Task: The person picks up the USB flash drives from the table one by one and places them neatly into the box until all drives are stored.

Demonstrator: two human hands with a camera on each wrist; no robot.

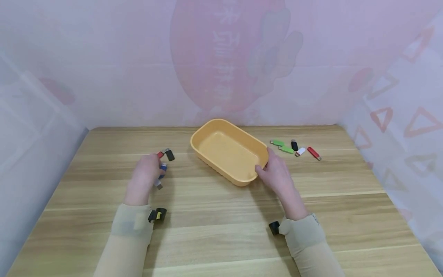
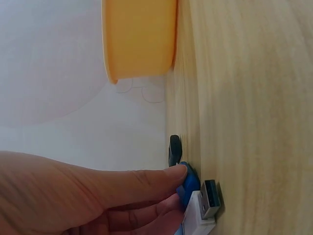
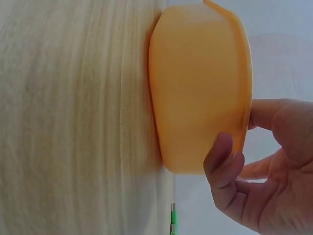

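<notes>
Slippage is the nearest risk on the left: the left hand (image 1: 147,171) bunches several small USB sticks at once on the wooden surface (image 1: 221,238), its fingers curled over a blue stick (image 2: 188,182) and a white stick (image 2: 201,211) whose metal plug juts out bare in the left wrist view. With so many thin, smooth pieces under one grasp, I judge that one could squirt free or stay behind if the hand lifts. A red stick (image 1: 160,154) peeks from the fingertips, and a black stick (image 1: 169,154) lies just beyond them, apart from the grasp as far as I can tell; it could be knocked further off by a careless sweep.

Toward the middle stands the yellow tray (image 1: 212,127), empty and upright, between the two hands. The right hand (image 1: 275,173) grasps its near right corner, thumb over the rim and fingers against the outer wall, as the right wrist view shows. The tray looks light, so I judge that a pull on one corner could tip or swing it rather than slide it squarely.

Further right, well apart from both hands, lies a loose group: two green sticks (image 1: 282,146), another black stick (image 1: 294,145), a white-capped stick (image 1: 300,151) and a second red stick (image 1: 313,153). A swinging tray could scatter them.
</notes>
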